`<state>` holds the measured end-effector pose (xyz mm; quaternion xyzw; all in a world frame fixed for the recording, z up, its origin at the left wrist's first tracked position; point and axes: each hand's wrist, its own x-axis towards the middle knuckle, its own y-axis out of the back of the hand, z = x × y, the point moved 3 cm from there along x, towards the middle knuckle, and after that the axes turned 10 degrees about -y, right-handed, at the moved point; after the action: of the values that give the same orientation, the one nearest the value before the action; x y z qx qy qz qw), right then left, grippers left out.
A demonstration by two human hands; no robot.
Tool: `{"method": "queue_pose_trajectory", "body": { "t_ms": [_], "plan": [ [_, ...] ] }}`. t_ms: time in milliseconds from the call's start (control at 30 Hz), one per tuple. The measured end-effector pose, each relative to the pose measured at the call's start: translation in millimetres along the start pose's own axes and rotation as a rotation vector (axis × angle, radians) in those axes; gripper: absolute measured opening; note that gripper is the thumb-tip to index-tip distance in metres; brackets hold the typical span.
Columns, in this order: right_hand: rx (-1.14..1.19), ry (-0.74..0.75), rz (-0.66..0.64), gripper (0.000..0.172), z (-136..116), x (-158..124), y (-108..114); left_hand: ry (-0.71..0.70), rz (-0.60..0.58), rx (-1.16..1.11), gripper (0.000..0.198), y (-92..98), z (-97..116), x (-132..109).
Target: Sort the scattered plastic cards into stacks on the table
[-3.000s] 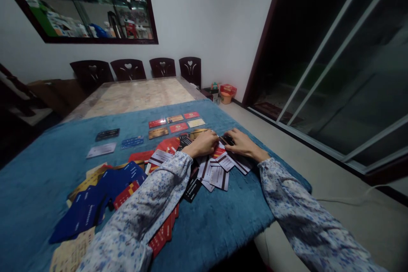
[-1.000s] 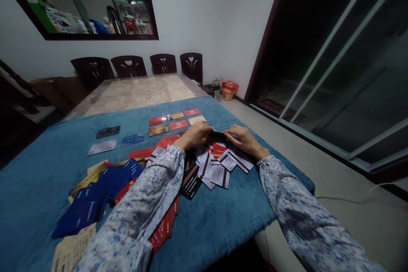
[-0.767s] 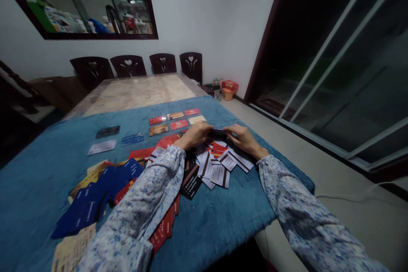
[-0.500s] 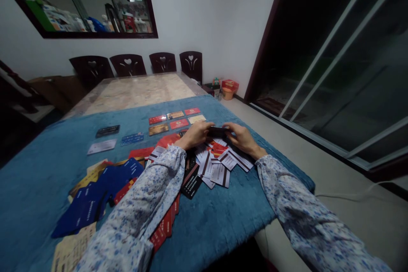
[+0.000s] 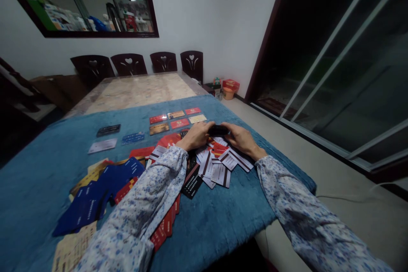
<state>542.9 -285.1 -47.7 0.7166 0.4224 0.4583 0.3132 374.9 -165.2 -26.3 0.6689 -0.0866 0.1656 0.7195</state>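
Note:
Between my two hands is a stack of black cards [image 5: 218,130], held a little above the pile. My left hand [image 5: 198,135] has its fingers closed on the left end, and my right hand [image 5: 240,138] grips the right end. White cards with dark stripes [image 5: 220,175] lie spread below, with a red-orange card [image 5: 219,149] among them. Black cards with white print [image 5: 192,185] lie beside them, partly under my left forearm. Blue cards [image 5: 86,204] are fanned out to the left, and red cards [image 5: 165,227] show beneath my left sleeve.
Several single cards lie face up further back, among them a red card [image 5: 179,123], a blue card [image 5: 133,137] and a black card [image 5: 109,130]. A blue cloth [image 5: 242,212] covers the near part of the table. Dark chairs [image 5: 129,64] stand along the far side.
The black stack has tilted between my hands, so it looks thicker. My fingers have shifted slightly along its ends. The cards on the cloth lie as before.

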Motion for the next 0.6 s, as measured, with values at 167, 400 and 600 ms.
{"method": "queue_pose_trajectory", "body": {
  "t_ms": [167,400,600],
  "plan": [
    [0.014,0.035,-0.01,0.057,1.1,1.2,-3.4,0.012,0.012,-0.025,0.054,-2.9,-1.5,-1.0],
    [0.005,0.061,-0.01,0.059,-0.7,3.1,-3.2,0.015,0.023,-0.063,0.056,-5.9,-4.4,-1.2],
    [-0.04,0.068,0.002,0.061,0.7,3.9,-5.6,0.016,0.023,-0.076,0.06,-2.3,-4.2,-1.7]
  ]
}}
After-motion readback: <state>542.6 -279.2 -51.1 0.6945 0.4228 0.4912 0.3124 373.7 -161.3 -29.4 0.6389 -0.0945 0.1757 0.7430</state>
